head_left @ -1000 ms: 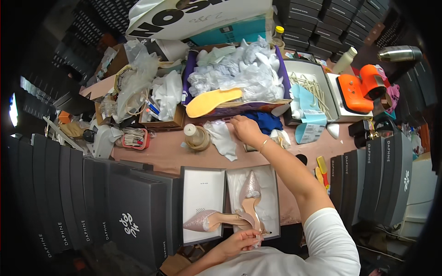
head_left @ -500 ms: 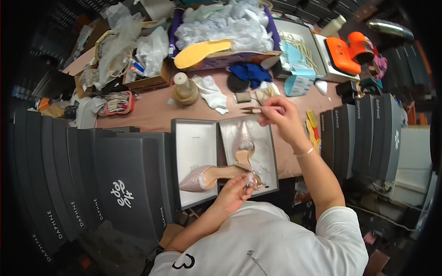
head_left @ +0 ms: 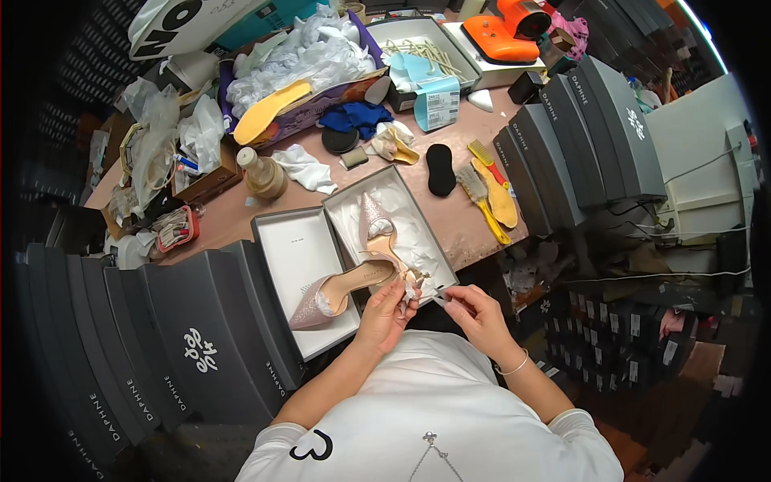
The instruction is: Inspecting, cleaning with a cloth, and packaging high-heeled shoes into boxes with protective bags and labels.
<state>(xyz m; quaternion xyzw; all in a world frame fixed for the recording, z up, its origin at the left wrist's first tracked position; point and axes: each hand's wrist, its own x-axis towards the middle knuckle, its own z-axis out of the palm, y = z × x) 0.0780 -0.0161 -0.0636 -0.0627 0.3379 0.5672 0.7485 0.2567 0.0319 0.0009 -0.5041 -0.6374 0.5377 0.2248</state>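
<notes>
A pink glittery pointed heel (head_left: 341, 291) lies across the open shoe box (head_left: 434, 245) and its grey lid (head_left: 297, 257). My left hand (head_left: 387, 313) grips its heel end. Close to my chest, my right hand (head_left: 475, 309) pinches a small thin tool, its tip meeting the shoe's heel at the left fingers. A second matching shoe (head_left: 375, 221) rests on white tissue paper inside the box.
Yellow brushes (head_left: 486, 197), a black oval pad (head_left: 440, 169), a tan bottle (head_left: 261, 173) and a purple box of tissue with a yellow insole (head_left: 273, 108) crowd the brown table. Dark shoe boxes stack at left (head_left: 185, 345) and right (head_left: 578, 136). An orange device (head_left: 510, 28) sits at the back.
My right hand has come back from the far table to the shoe's heel near my chest. The view has swung right and down; my left hand still holds the shoe.
</notes>
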